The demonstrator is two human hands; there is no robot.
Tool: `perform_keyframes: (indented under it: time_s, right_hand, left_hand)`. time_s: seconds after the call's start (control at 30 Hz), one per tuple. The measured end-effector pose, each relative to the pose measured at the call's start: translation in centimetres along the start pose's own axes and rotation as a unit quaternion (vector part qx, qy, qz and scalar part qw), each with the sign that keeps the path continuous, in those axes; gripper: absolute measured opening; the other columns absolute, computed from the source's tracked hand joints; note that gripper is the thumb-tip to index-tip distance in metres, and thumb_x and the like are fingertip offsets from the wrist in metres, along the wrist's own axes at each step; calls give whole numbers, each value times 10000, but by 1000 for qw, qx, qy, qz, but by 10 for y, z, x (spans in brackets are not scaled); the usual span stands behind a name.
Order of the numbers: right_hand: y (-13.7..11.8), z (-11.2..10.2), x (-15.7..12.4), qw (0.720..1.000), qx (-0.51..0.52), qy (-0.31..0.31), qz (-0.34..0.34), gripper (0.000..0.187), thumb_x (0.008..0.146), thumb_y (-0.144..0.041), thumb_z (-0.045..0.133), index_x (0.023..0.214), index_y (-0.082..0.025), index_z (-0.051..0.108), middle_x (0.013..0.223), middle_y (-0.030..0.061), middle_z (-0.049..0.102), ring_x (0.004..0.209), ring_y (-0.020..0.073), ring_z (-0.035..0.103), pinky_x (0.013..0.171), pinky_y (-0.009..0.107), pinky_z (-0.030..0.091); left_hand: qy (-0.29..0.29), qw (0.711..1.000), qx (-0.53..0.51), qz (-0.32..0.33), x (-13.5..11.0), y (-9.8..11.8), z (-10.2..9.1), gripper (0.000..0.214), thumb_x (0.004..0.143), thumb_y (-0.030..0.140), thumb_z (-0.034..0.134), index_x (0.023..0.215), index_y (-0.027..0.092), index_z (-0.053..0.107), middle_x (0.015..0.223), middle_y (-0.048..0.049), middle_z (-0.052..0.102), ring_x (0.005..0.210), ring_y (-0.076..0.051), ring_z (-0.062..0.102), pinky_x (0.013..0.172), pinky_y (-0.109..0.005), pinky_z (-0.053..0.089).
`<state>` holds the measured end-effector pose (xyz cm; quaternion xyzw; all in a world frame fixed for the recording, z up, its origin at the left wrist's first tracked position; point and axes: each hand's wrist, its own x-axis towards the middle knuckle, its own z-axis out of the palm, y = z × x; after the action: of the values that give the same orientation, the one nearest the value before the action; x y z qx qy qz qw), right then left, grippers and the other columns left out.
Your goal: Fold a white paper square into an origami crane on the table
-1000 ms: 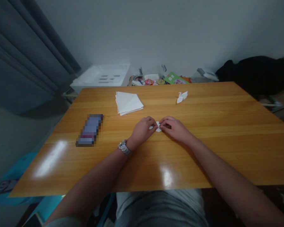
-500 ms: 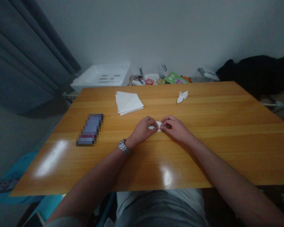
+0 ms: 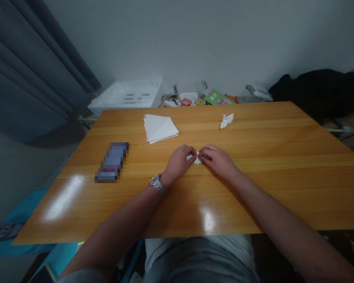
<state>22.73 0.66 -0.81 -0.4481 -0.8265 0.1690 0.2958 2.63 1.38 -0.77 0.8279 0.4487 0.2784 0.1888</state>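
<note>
White paper [image 3: 197, 160] is pinched by the left hand [image 3: 180, 161] and right hand [image 3: 220, 160]. Its shape is hard to tell.

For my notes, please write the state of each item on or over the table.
Small white paper: folded, held by left hand and right hand
White paper bird: folded, untouched
White paper sheets: stacked unevenly
Dark rectangular device: flat, display unreadable
Silver metal watch: worn

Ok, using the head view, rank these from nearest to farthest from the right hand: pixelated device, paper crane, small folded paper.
1. Small folded paper: touching the right hand, on its left side.
2. Paper crane: ahead of that hand, toward the far side of the table.
3. Pixelated device: well off to the left.
</note>
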Motion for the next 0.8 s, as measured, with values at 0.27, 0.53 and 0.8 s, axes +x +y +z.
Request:
perform_keyframes:
  time_s: [0.27, 0.53, 0.8]
  right_hand:
    - [1, -4, -9, 990, -93, -52, -87, 209, 964, -170, 557, 1007, -218, 756, 1127, 117, 700, 1042, 261, 632, 914, 423, 531]
    - [-4, -19, -23, 984, -123, -88, -91, 315, 987, -243, 554, 1270, -230, 692, 1392, 117, 632, 1248, 298, 612, 1075, 508, 497]
    - [11, -19, -31, 985, -90, -88, -116, 397, 995, -220, 532, 1384, -233, 611, 1488, 94, 540, 1361, 275, 539, 1152, 518, 447]
  left_hand:
    - [-81, 981, 145, 100, -15, 9, -20, 225, 995, 302, 536, 1062, 205, 729, 1177, -100, 678, 1055, -246, 618, 940, -388, 502]
    - [-109, 977, 151, 107, -29, 8, -27, 363, 1044, 300, 408, 1253, 156, 667, 1319, -127, 667, 1134, -244, 663, 1027, -401, 503]
    - [-82, 986, 110, 90, -40, 1, -29, 384, 1058, 309, 387, 1308, 162, 638, 1417, -89, 609, 1240, -218, 618, 1113, -378, 463]
